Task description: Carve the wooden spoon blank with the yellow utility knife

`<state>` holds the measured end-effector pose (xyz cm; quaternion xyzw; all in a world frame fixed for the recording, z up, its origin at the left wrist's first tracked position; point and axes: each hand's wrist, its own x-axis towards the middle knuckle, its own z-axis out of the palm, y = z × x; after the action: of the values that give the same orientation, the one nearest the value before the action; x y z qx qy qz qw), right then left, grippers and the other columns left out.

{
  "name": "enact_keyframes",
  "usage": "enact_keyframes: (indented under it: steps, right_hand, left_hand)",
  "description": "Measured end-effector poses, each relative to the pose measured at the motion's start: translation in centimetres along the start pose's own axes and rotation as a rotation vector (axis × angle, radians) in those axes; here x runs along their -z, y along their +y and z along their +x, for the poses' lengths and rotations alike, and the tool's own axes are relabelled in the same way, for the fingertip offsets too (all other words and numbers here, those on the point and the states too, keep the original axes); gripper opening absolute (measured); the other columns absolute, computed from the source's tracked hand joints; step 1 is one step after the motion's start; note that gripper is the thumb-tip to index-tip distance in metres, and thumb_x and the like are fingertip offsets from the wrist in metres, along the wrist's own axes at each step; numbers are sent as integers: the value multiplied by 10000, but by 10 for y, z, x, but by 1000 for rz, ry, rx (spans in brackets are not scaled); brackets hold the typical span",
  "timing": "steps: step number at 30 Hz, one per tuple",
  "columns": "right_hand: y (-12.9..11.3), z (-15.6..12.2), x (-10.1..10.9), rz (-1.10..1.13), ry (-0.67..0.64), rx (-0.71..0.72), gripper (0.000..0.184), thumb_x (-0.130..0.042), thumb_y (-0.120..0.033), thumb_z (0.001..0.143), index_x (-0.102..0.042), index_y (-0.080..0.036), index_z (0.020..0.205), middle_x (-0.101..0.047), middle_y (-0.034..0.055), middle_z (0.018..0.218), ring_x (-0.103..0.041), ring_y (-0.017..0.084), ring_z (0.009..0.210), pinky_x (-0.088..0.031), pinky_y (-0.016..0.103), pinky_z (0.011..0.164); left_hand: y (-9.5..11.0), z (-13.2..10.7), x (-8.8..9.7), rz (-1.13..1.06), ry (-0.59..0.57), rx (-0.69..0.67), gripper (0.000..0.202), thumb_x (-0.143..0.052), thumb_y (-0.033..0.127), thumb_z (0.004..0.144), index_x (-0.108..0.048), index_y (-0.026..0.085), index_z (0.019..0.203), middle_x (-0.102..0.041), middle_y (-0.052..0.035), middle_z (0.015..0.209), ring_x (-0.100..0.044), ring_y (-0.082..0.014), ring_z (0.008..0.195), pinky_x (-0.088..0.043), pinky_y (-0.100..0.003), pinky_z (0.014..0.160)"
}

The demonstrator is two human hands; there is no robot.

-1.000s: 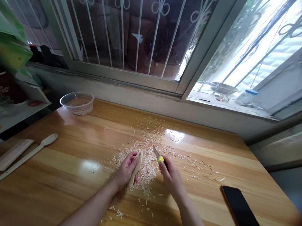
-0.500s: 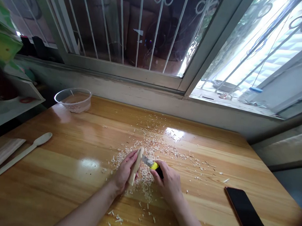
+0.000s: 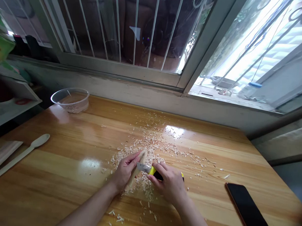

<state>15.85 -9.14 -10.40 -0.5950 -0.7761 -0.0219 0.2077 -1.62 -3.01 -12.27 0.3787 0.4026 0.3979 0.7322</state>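
Moving in from above the shavings, the right hand is now pressing the knife sideways against the wooden blank, and the view is sliding slightly, so the bowl and the spoon are sitting further left. The left hand is wrapping closed around the blank's lower part, propping it tilted near the middle of the table, just short of the near edge. The right hand is clenching the knife's yellow-and-black handle, blade pointing left across the wood.

The blank is looking light, stiff and dry, probably easy to lift yet liable to twist under the blade, so holding it low, behind the cutting edge with fingers clear, is seeming the safest grip. Loose chips are lying thick around both hands and trailing toward the far edge. A clear bowl is standing by the far left corner, a finished wooden spoon and a flat slat are resting along the left edge, and a dark phone is lying near the near right corner.
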Motion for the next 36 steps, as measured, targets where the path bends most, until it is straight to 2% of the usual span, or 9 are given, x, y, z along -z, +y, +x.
enact_keyframes:
  steps: [2,6,11,19,24,27,29,33,36]
  right_hand:
    - [6,0,1,5,-21,-18,488,-301,-575,927,-617,-204,904,-660,33,730,-601,165,584,-320,250,521]
    - [13,0,3,3,-8,-70,508,-255,-554,948,-612,-192,928,-672,51,760,-602,157,572,-314,246,513]
    - [0,2,4,30,-65,7,541,-236,-590,935,-598,-200,837,-638,22,675,-580,154,553,-310,245,509]
    - [-7,2,1,-16,-15,11,566,-222,-597,935,-608,-200,818,-629,21,654,-567,144,533,-288,248,492]
    - [10,0,-1,-46,46,-48,561,-262,-635,910,-626,-213,844,-643,22,654,-567,134,515,-286,232,472]
    - [27,-1,2,-77,107,-160,525,-252,-559,949,-616,-187,883,-653,42,670,-548,130,473,-257,225,445]
    - [31,-2,4,-73,108,-161,524,-248,-551,953,-612,-180,884,-658,50,685,-555,135,489,-265,226,453]
    - [13,1,4,-16,43,-26,576,-234,-618,924,-621,-201,830,-640,24,662,-549,122,511,-291,226,483]
    - [-4,3,3,16,14,17,596,-215,-621,924,-615,-196,802,-615,23,637,-544,128,526,-294,233,496]
  left_hand:
    - [1,0,1,19,-15,0,435,-717,434,693,-708,197,1057,-681,-19,711,-517,-97,510,-403,-198,457]
    - [2,-2,2,52,-51,30,491,-683,466,718,-671,191,1125,-581,26,592,-444,-73,437,-357,-171,369]
    - [2,-2,3,71,-43,41,526,-653,499,737,-641,196,1166,-547,45,578,-425,-59,409,-386,-166,369]
    - [2,-1,1,49,-12,63,524,-674,489,718,-653,187,1146,-558,42,566,-414,-54,391,-389,-170,376]
    - [3,-3,-1,34,-6,100,546,-690,481,701,-646,180,1156,-559,45,518,-406,-52,351,-339,-165,337]
    - [6,-8,-2,28,-5,133,582,-696,499,681,-648,157,1150,-511,60,455,-395,-56,319,-286,-163,296]
    - [7,-9,-3,25,-1,141,598,-698,513,670,-650,149,1142,-504,63,442,-394,-54,314,-279,-158,289]
    - [7,-9,-4,24,-8,134,628,-686,542,661,-635,153,1151,-497,75,427,-376,-46,296,-298,-148,286]
    - [5,-8,-3,26,-10,133,612,-666,531,684,-622,155,1165,-495,80,411,-368,-46,284,-309,-145,289]
